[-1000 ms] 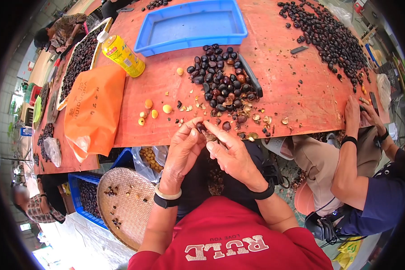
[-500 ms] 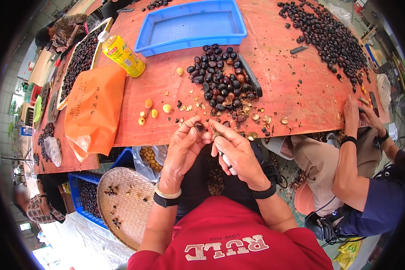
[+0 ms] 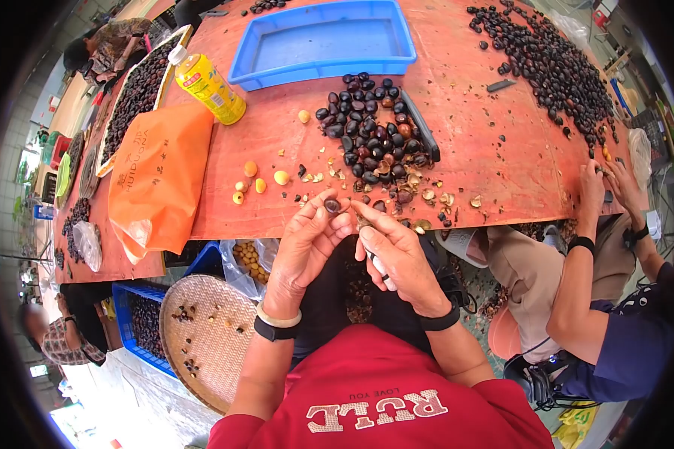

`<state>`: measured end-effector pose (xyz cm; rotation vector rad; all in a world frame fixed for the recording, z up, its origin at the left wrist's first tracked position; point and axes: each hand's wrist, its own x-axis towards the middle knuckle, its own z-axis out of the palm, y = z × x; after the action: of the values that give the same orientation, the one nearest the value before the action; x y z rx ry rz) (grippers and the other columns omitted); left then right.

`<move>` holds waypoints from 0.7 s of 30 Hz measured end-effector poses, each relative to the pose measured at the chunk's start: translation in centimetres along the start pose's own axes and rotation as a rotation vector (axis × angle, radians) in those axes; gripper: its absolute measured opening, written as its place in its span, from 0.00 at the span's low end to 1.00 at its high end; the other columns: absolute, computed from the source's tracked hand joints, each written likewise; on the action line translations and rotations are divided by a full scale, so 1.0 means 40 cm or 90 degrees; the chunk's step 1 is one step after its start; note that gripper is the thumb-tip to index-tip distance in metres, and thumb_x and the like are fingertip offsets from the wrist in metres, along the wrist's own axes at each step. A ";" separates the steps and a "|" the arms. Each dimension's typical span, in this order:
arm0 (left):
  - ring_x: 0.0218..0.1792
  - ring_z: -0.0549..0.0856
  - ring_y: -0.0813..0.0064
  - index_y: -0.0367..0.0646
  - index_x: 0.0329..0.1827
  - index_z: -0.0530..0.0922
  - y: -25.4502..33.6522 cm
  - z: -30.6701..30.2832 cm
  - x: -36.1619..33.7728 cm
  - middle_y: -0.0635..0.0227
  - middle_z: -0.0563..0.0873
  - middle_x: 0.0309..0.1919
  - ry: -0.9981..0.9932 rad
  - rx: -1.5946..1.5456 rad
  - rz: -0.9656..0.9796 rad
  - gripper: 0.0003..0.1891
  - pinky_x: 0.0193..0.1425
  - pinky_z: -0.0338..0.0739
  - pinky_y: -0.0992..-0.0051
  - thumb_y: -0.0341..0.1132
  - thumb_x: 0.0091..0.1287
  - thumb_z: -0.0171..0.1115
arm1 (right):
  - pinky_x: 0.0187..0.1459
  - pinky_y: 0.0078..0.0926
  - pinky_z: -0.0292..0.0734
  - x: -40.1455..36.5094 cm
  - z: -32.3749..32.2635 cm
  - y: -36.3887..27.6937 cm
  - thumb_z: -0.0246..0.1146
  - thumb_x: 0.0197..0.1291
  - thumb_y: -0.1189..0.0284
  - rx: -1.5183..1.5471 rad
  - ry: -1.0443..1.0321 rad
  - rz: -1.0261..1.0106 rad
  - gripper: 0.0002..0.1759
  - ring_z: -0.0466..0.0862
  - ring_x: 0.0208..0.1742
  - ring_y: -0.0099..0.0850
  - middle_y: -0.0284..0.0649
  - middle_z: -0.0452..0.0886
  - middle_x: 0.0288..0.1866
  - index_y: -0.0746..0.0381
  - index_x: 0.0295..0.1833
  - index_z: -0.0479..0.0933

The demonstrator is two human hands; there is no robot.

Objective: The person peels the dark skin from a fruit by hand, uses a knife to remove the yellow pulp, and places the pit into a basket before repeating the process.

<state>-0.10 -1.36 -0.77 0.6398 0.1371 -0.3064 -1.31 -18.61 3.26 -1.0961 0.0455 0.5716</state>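
Observation:
My left hand [image 3: 299, 243] pinches a dark brown nut [image 3: 332, 205] between thumb and fingertips, just over the table's front edge. Close beside it, my right hand [image 3: 398, 258] is closed on a small white-handled tool [image 3: 380, 271]; its working end is mostly hidden by the fingers. Beyond my hands lies a pile of glossy dark nuts [image 3: 371, 142], with a dark bar [image 3: 421, 126] along its right side. Bits of broken shell [image 3: 429, 194] lie in front of the pile. Several peeled yellow kernels [image 3: 281, 177] rest to the left.
A blue tray [image 3: 322, 73], a yellow drink bottle [image 3: 211, 88] and an orange bag [image 3: 161, 176] stand on the red table [image 3: 464, 165]. A large heap of dark nuts [image 3: 554, 75] is at right, where another person's hands [image 3: 606, 183] work. A woven basket [image 3: 210, 329] sits lower left.
The nut in my left hand has turned slightly, and its face looks duller. My hands stay nearly in place. The neighbour's hands at the right have shifted a little.

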 end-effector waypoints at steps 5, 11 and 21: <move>0.45 0.82 0.71 0.38 0.61 0.67 0.000 0.001 -0.002 0.61 0.79 0.49 0.001 0.001 0.009 0.18 0.54 0.78 0.71 0.33 0.70 0.54 | 0.13 0.09 0.60 -0.004 0.007 0.004 0.50 0.69 0.69 -0.012 0.011 -0.009 0.24 0.66 0.14 0.12 0.31 0.71 0.28 0.58 0.69 0.62; 0.45 0.81 0.74 0.39 0.60 0.68 -0.004 -0.001 -0.002 0.66 0.80 0.47 -0.011 -0.001 0.013 0.18 0.54 0.77 0.71 0.33 0.70 0.55 | 0.19 0.10 0.64 -0.005 0.020 0.004 0.51 0.68 0.71 -0.084 -0.002 -0.029 0.25 0.68 0.18 0.13 0.32 0.73 0.31 0.60 0.69 0.62; 0.49 0.79 0.76 0.40 0.59 0.70 -0.017 -0.009 -0.001 0.69 0.80 0.48 -0.027 0.042 0.063 0.18 0.56 0.74 0.74 0.32 0.67 0.59 | 0.32 0.18 0.71 0.013 0.031 0.006 0.52 0.65 0.74 -0.231 -0.011 -0.133 0.27 0.73 0.29 0.20 0.35 0.75 0.34 0.67 0.69 0.60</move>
<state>-0.36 -1.65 -1.44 0.7021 0.0546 -0.2298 -1.29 -17.27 3.48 -1.4286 -0.1929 0.4078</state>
